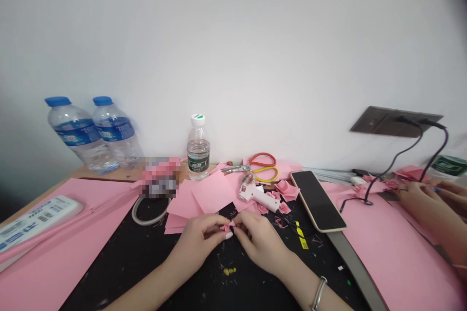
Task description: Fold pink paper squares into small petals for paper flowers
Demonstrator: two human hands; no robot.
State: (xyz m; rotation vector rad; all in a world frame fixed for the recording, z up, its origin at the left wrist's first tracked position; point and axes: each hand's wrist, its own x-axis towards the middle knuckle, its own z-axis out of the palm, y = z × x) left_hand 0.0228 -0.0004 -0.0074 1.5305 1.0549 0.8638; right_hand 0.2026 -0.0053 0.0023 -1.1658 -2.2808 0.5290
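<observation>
Your left hand and right hand are clenched close together, their fingertips pinching a small folded piece of pink paper above the black mat, toward the table's front edge. Loose pink paper sheets and a white hot glue gun lie just beyond, while a co-worker's hands work near the right edge.

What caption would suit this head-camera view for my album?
Left hand and right hand pinch a small folded pink paper piece near a white hot glue gun.
</observation>
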